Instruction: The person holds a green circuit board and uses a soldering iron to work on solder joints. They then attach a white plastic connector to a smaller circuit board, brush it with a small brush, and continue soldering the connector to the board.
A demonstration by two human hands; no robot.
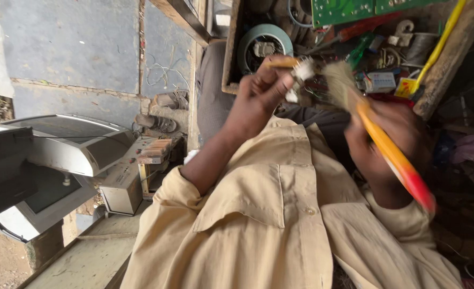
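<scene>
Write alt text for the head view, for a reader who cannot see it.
A person in a tan shirt holds a small white part in the left hand and sweeps it with an orange-handled brush held in the right hand, above a cluttered wooden tray.

I see my left hand (pixel 258 96) near the top centre of the frame, fingers pinched around a small white part with a yellowish stub (pixel 296 67). My right hand (pixel 392 144), right of centre, grips a paintbrush with a yellow-to-red handle (pixel 392 155); its pale bristles sit just beside the white part. Behind them, along the top edge, a wooden tray (pixel 227 53) holds a green circuit board (pixel 349 10), a round teal-rimmed part (pixel 264 43) and tangled wires. My beige shirt (pixel 269 214) fills the lower middle. Grey appliance casings (pixel 71 144) sit at the left.
</scene>
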